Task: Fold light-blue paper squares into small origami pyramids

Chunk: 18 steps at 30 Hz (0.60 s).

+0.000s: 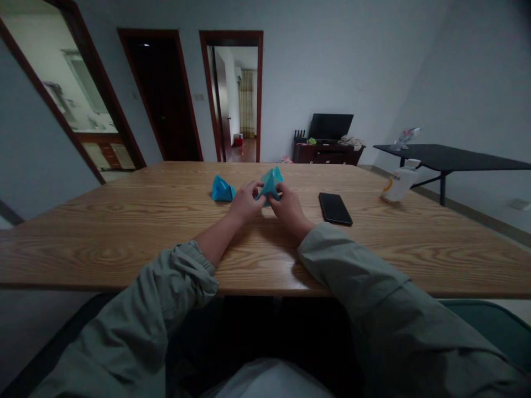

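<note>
Blue folded paper piece [270,184] sits pinched between left hand [245,202] and right hand [287,207], just above the wooden table [124,232]; a firm, even fingertip grip near the edges should keep the creases crisp, clear of the second blue piece [222,189] lying just to the left

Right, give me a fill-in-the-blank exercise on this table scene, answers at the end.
1. Both hands hold a folded paper piece coloured ____.
2. A second folded piece lies on the table beside the ____ hand.
3. Near the right hand lies a black ____.
4. The bottle is coloured ____.

Answers: blue; left; phone; white
</note>
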Motion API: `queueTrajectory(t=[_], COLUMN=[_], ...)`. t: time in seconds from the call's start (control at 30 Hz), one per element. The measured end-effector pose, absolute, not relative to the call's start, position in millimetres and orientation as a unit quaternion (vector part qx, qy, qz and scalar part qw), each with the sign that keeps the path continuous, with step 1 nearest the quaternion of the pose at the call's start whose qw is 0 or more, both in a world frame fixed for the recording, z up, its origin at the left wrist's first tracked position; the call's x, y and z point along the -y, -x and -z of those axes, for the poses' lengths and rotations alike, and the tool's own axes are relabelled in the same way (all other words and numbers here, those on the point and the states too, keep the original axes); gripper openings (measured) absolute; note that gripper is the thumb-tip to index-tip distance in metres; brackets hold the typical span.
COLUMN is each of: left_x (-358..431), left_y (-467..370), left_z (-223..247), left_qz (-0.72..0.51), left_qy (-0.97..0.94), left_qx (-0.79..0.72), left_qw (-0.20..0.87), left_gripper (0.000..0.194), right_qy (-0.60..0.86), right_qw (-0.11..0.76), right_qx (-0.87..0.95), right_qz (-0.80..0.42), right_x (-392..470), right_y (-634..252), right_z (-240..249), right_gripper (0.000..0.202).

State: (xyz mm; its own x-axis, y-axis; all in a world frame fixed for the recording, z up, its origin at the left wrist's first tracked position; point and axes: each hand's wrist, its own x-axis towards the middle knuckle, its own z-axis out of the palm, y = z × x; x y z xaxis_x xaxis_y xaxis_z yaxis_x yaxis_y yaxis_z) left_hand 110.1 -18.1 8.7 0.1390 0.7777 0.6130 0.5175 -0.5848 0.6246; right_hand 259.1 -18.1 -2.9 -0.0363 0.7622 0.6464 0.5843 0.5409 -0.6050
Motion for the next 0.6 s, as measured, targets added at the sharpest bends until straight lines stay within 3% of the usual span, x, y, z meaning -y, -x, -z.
queueTrajectory(t=[0.23,0.6], left_x=[20,20], left_y=[-125,-116], left_z=[-5,-8], left_qz=[-0.498,-0.480], left_qy=[-0.735,-0.713], left_qx=[-0.445,-0.495], left_qw=[0.116,0.126], left_gripper=[0.026,0.041], right_qy=[0.497,0.526], right_qw=[0.496,0.420], right_qx=[0.708,0.739], right_qz=[-0.076,0.030], right_x=[17,22], right_y=[-258,-254], right_z=[5,5], right_gripper=[0.017,0.012])
